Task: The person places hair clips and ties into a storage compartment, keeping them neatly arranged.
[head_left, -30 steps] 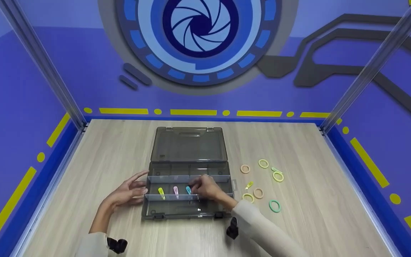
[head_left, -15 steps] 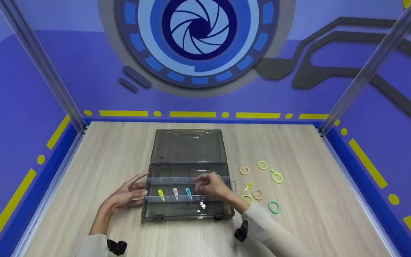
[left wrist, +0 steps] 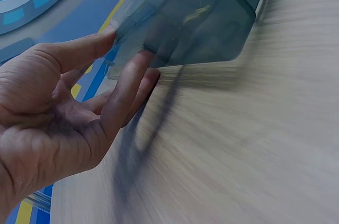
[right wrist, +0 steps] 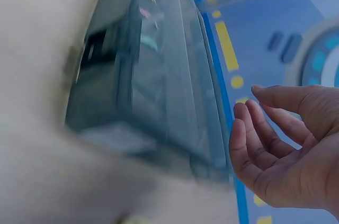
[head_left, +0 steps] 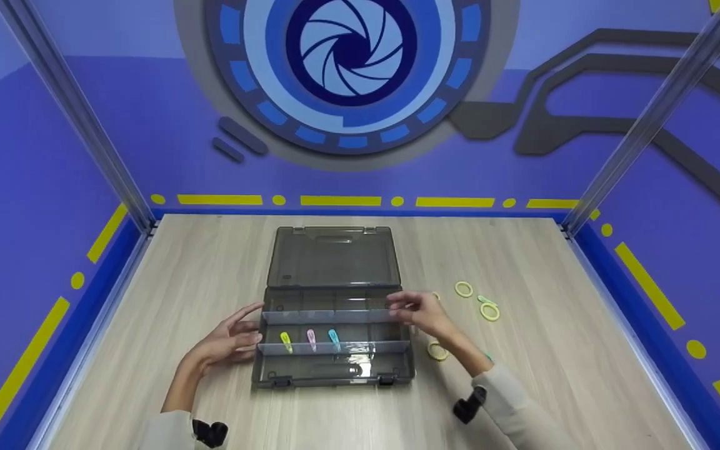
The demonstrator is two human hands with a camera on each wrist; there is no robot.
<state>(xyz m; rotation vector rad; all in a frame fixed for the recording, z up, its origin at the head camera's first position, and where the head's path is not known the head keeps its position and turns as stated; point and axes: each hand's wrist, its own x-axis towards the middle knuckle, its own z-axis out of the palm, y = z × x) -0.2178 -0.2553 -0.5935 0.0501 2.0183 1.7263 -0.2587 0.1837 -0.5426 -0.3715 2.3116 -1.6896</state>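
A smoky see-through compartment box (head_left: pixel 332 369) lies on the table with its lid (head_left: pixel 335 257) folded back. In its middle row sit a yellow hair clip (head_left: pixel 285 341), a pink hair clip (head_left: pixel 311 339) and a blue hair clip (head_left: pixel 334 339), side by side. My left hand (head_left: pixel 225 340) touches the box's left side with relaxed fingers; in the left wrist view its fingertips are right at the wall. Over the box's right edge hovers my right hand (head_left: pixel 425 315), fingers loosely bent. The right wrist view shows this right hand (right wrist: pixel 291 144) holding nothing.
On the table right of the box lie a yellow ring (head_left: pixel 464 289), another yellow ring (head_left: pixel 489 312) with a green hair clip (head_left: pixel 486 300) beside it, and a nearer yellow ring (head_left: pixel 437 351). My right forearm covers other pieces there. Blue walls (head_left: pixel 360 181) enclose the table.
My right hand has left the blue clip in the middle row and moved right to the box's edge. My left hand stays at the box's left side.
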